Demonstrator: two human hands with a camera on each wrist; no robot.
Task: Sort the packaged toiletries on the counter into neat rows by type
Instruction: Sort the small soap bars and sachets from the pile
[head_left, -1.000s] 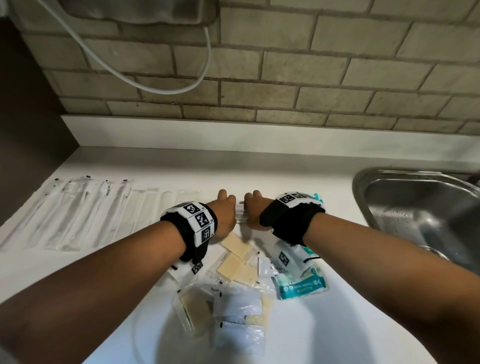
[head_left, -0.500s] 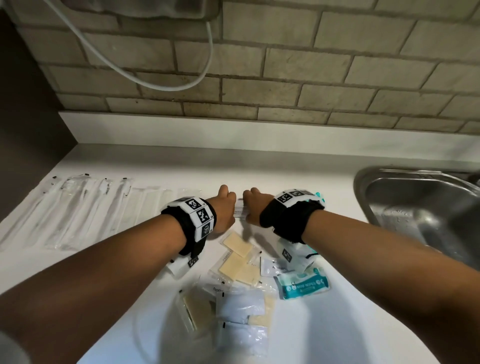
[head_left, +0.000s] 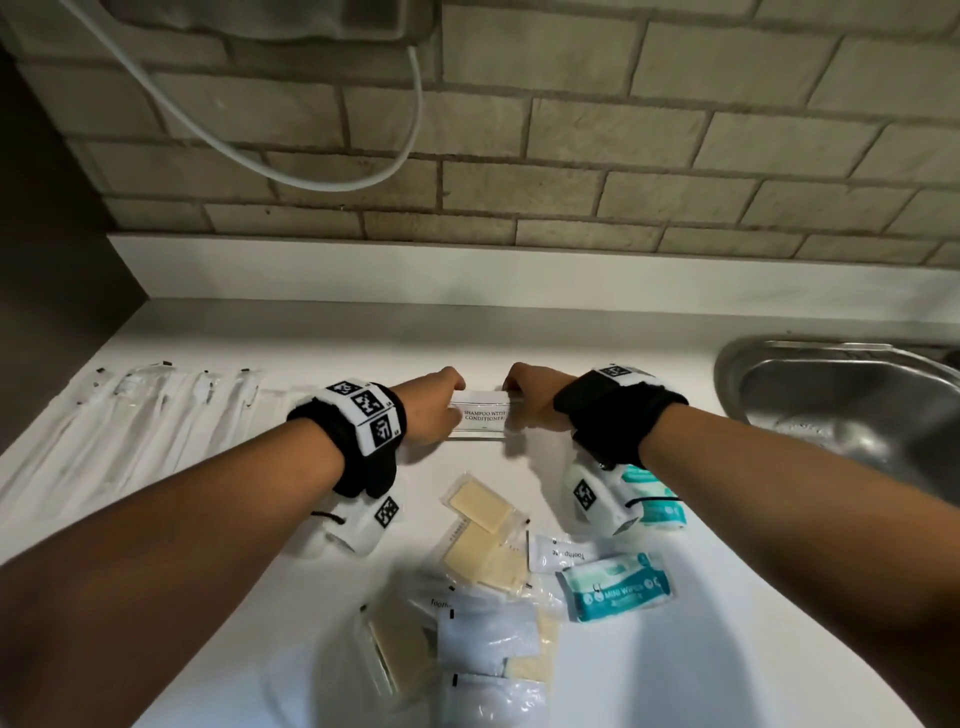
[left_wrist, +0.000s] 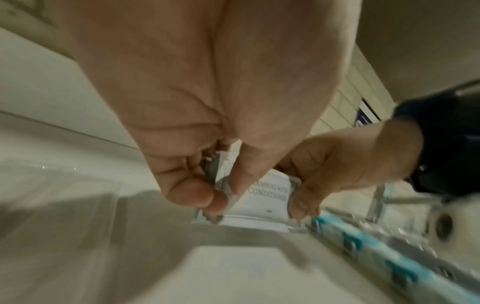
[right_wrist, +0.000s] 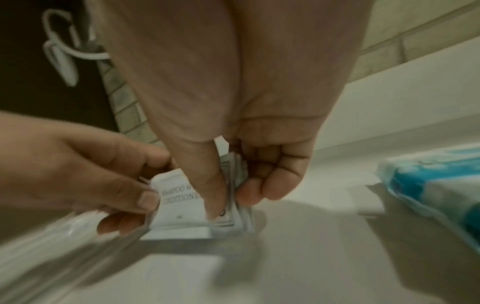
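Observation:
A small stack of white shampoo sachets (head_left: 480, 414) stands on edge on the white counter (head_left: 311, 332), printed "shampoo with conditioner". My left hand (head_left: 434, 402) pinches the stack's left end and my right hand (head_left: 524, 397) pinches its right end. The left wrist view shows the sachets (left_wrist: 265, 197) between thumb and curled fingers of both hands. The right wrist view shows the same stack (right_wrist: 187, 205) held at both ends. Clear toothbrush packets (head_left: 145, 421) lie in a row at the left. Yellow soap packets (head_left: 480, 525), toothpaste sachets (head_left: 563, 553) and teal wipes packs (head_left: 615, 584) lie loose near me.
A steel sink (head_left: 852, 405) is sunk into the counter at the right. A brick wall (head_left: 571, 145) with a white cable (head_left: 311, 176) runs along the back. A dark panel (head_left: 47, 260) closes the left side.
Both hands stay on the sachet stack; they have drawn slightly apart, so the printed face of the front sachet now shows between them.

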